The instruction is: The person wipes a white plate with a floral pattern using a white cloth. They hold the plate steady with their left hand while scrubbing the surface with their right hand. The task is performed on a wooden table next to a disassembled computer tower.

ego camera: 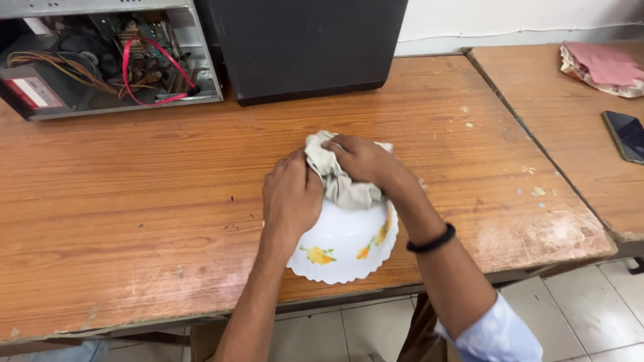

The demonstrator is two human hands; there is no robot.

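Left hand: the left hand (291,196) lay curled over the upturned side of the white bowl (343,247), palm and fingers pressed against it, steadying it.
Right hand: the right hand (360,159) was closed around a bunched grey cloth (339,182), pressing it onto the top of the bowl; a black band (431,240) sat on that wrist, and a pale blue sleeve (498,333) was pushed up the forearm.
Bowl: it rested upside down on the wooden table (134,221), directly beneath both hands, its scalloped rim toward the person and reaching the table's near edge; yellow flowers were printed on its side.
Cloth: crumpled between the two hands, touching both and draped down onto the bowl.
Beyond the hands: an open computer case (111,57) with red and yellow cables stood far to the left hand's side, and a black box (302,47) stood straight ahead.
Past the right hand: a second table (570,114) abutted the first, well apart from the hand, bearing a dark phone (625,135) and a pink cloth bundle (604,67).
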